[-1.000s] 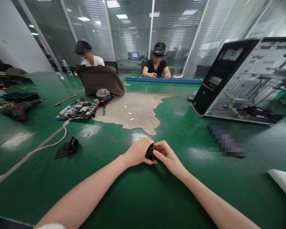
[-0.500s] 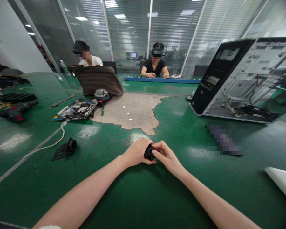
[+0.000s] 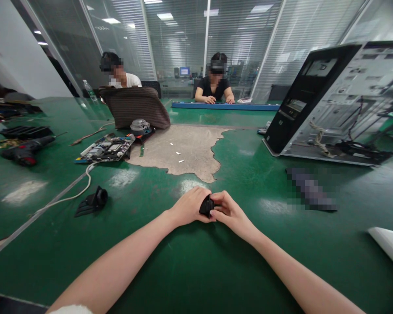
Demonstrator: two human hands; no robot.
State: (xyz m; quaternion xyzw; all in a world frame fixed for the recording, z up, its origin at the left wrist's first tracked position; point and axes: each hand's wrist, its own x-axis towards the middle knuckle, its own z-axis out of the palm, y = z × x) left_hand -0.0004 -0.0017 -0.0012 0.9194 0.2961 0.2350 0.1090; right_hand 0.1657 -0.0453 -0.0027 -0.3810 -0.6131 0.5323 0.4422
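Observation:
A small black plastic part (image 3: 206, 206) is held between my two hands, low over the green table (image 3: 196, 270); its exact kind I cannot make out. My left hand (image 3: 190, 205) wraps round it from the left, hiding part of it. From the right, my right hand (image 3: 229, 211) pinches its edge between thumb and fingers. To the left lies another black plastic piece (image 3: 93, 201), with a round collar and a flat, slotted base.
A circuit board (image 3: 108, 149) and a power drill (image 3: 28, 150) lie on the left. An opened computer tower (image 3: 330, 104) stands at right, near a blurred dark object (image 3: 311, 189). Behind a brown mesh panel (image 3: 134, 107) sits one person (image 3: 131, 80); another person (image 3: 212, 89) works farther right.
The black part has turned slightly between my fingers, and my right fingertips have shifted on its edge. Both hands stay in nearly the same place. The view has shifted a little.

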